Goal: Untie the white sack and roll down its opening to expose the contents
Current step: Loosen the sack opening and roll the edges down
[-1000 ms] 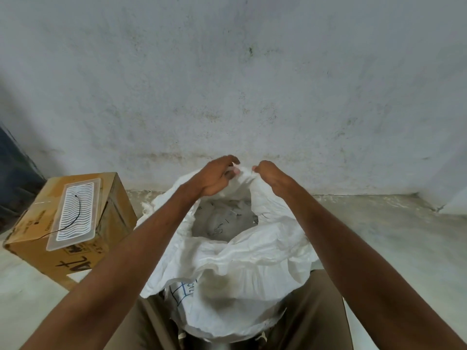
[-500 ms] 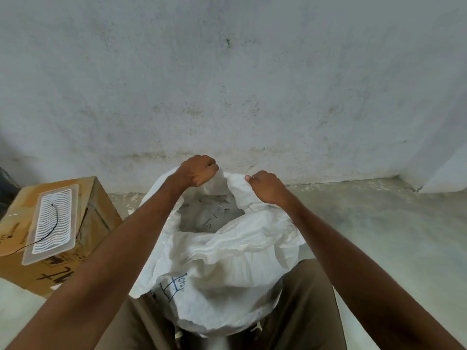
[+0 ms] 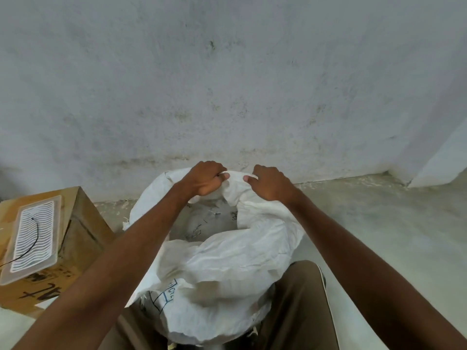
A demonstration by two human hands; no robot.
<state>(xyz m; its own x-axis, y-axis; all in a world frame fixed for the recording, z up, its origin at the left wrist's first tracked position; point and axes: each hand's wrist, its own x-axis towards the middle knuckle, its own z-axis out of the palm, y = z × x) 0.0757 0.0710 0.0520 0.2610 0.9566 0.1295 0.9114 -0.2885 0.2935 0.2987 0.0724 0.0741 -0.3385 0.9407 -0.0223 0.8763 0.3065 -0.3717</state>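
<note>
A stained, pale plaster wall [image 3: 227, 84] fills the upper half of the view and meets a grey concrete floor [image 3: 379, 223] that runs off to the right. On that floor, between the person's knees in brown trousers [image 3: 300, 306], stands the white sack [image 3: 240, 261], its woven fabric bunched in thick folds around an opening already spread wide; inside, a greyish inner surface with small dark marks shows, though the contents cannot be made out clearly. A blue printed box with lettering sits on the sack's near left side. To the left of the sack, apart from it, a cardboard box [image 3: 83, 236] rests on the floor with black marker writing on its side and a clear plastic tray [image 3: 32, 238] lying on top, a thin black wire curving across it. The left hand [image 3: 207, 179] is closed in a fist on the far rim of the sack, and the right hand [image 3: 270, 184], just beside it, pinches the same rim between thumb and curled fingers.
</note>
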